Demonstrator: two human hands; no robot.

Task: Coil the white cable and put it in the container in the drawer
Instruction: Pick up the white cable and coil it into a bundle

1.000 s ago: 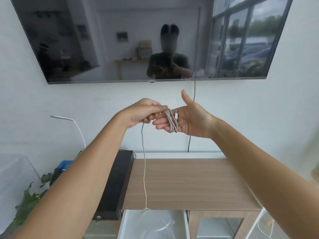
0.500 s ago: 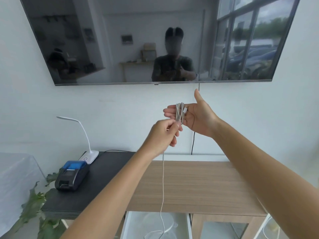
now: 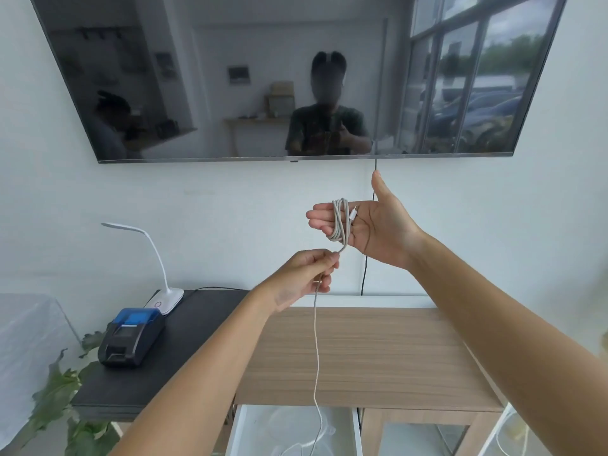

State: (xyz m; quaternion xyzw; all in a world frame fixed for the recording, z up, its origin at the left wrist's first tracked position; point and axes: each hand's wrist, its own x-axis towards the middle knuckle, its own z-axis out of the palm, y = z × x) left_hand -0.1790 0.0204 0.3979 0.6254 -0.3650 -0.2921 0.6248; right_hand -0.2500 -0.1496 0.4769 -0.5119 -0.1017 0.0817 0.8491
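Observation:
The white cable (image 3: 340,220) is looped a few times around the fingers of my right hand (image 3: 368,225), which is held up flat with the thumb pointing up. A white plug lies against that palm. Below it, my left hand (image 3: 304,278) pinches the loose strand of the cable. From there the strand hangs straight down in front of the wooden cabinet into the open white drawer (image 3: 240,429) at the bottom edge. A clear container (image 3: 289,422) sits in that drawer, only partly in view.
A wooden cabinet top (image 3: 362,353) lies below my hands. To its left a dark shelf (image 3: 184,350) carries a blue-and-black printer (image 3: 131,340) and a white desk lamp (image 3: 158,258). A large TV (image 3: 296,74) hangs on the wall above. A plant (image 3: 59,406) is lower left.
My left hand has dropped from beside the right fingers to below them, sliding down the strand. The view has shifted right, bringing the printer and lamp into sight.

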